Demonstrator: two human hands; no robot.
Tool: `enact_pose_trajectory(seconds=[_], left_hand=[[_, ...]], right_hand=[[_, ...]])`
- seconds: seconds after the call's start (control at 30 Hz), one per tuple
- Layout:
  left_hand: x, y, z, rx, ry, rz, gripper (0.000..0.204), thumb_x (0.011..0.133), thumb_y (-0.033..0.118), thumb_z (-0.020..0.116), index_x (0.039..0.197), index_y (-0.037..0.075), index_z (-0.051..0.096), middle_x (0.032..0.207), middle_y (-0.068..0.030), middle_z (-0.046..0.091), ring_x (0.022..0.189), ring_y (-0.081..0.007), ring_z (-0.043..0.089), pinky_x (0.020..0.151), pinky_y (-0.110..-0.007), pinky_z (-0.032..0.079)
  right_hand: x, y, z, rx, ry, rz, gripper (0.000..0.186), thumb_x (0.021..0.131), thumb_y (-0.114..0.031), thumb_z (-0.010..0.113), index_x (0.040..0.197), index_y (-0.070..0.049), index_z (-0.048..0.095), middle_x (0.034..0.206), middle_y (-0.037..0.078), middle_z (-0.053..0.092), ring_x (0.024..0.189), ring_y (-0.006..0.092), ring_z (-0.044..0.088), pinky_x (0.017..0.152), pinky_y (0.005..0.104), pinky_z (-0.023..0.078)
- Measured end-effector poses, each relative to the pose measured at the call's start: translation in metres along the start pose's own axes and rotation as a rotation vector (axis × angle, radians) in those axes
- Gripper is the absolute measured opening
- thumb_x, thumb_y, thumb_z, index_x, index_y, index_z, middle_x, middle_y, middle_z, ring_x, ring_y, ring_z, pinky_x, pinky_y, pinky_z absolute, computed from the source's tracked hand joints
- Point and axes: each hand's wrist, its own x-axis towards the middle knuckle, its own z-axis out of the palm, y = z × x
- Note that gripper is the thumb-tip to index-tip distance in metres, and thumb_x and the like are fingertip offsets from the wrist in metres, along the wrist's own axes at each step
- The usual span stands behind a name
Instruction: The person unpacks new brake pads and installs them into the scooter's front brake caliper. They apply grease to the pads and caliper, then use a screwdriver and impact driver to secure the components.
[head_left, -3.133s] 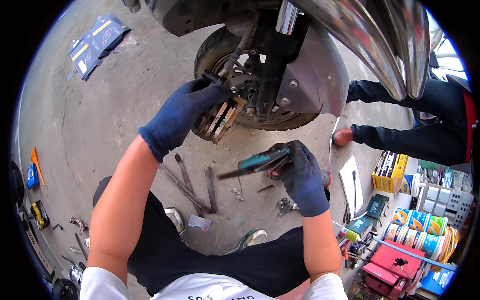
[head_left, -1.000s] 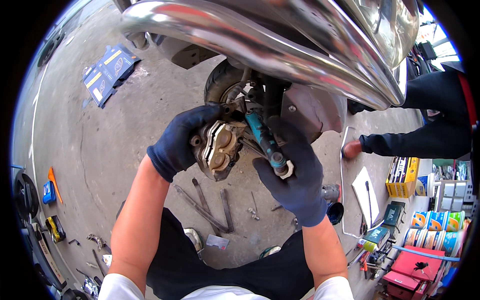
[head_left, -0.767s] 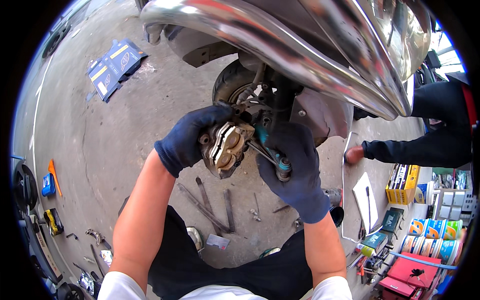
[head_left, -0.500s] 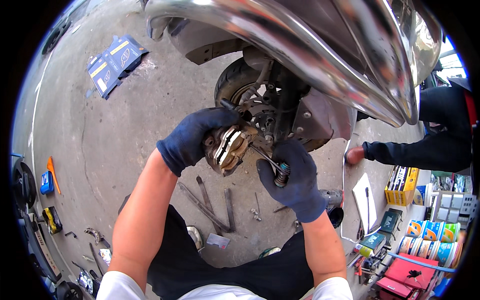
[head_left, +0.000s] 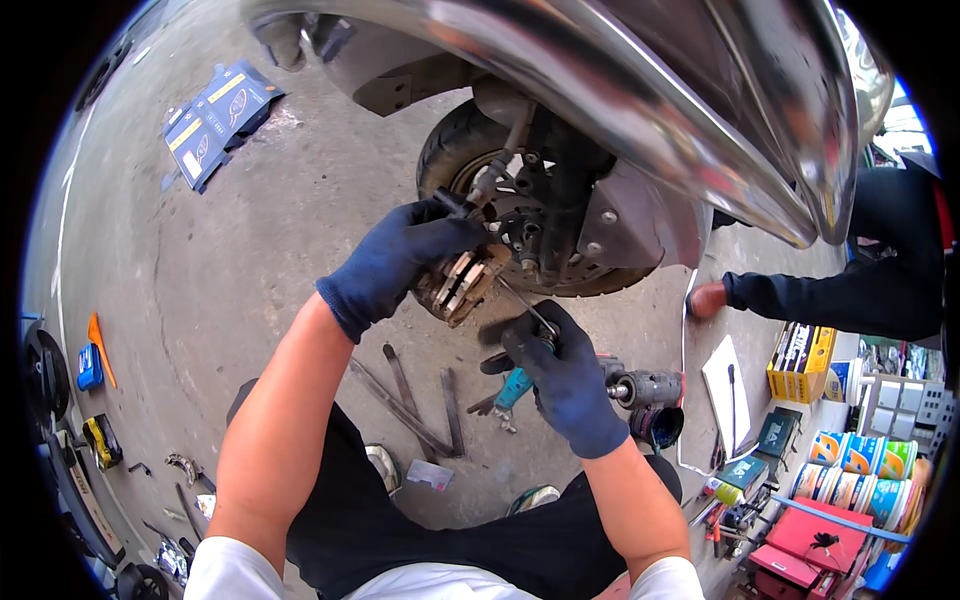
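Note:
My left hand (head_left: 405, 255), in a dark blue work glove, is wrapped round a dirty brake caliper (head_left: 462, 290). Its two brake pads face me, and a short black tube-like part juts out above my fingers. My gloved right hand (head_left: 570, 380) is closed on a screwdriver, whose thin metal shaft (head_left: 517, 297) slants up to the caliper's right edge. Most of its handle is hidden in the glove. Below those fingers shows a teal piece (head_left: 515, 387); whether it belongs to the same tool I cannot tell. Just behind the caliper stand the wheel (head_left: 445, 150) and fork of a scooter.
Chrome-coloured bodywork (head_left: 600, 90) overhangs the wheel. Flat metal bars (head_left: 400, 390) lie on the concrete below my hands, with an impact wrench (head_left: 650, 387) to the right. Further right are a person's leg (head_left: 820, 302), a yellow box (head_left: 800, 362) and a red toolbox (head_left: 815, 545). Flattened cardboard (head_left: 220, 120) lies far left.
My right hand has shifted slightly left and down, its fingers repositioned round the screwdriver. The caliper has tilted a little in my left hand. More of the impact wrench shows.

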Motion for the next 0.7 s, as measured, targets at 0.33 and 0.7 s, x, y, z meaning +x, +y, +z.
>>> enact_pose_trajectory(seconds=[0.33, 0.7], left_hand=[[0.003, 0.001, -0.013, 0.017, -0.003, 0.016, 0.040, 0.087, 0.026, 0.070, 0.113, -0.003, 0.063, 0.104, -0.0065, 0.067, 0.095, -0.0119, 0.061, 0.089, -0.026, 0.048], [-0.006, 0.012, -0.004, 0.073, 0.038, 0.008, 0.039, 0.086, 0.027, 0.070, 0.111, -0.003, 0.065, 0.103, -0.0068, 0.068, 0.094, -0.0122, 0.063, 0.090, -0.027, 0.048]], right_hand=[[-0.008, -0.020, -0.004, 0.209, 0.004, 0.376, 0.032, 0.095, -0.033, 0.059, 0.115, -0.008, 0.054, 0.069, 0.007, 0.055, 0.061, 0.0195, 0.058, 0.045, 0.0315, 0.042], [-0.012, -0.014, -0.024, -1.458, 0.275, -0.771, 0.028, 0.089, -0.021, 0.064, 0.110, -0.003, 0.059, 0.075, 0.014, 0.062, 0.065, 0.0319, 0.061, 0.062, 0.0410, 0.049]])
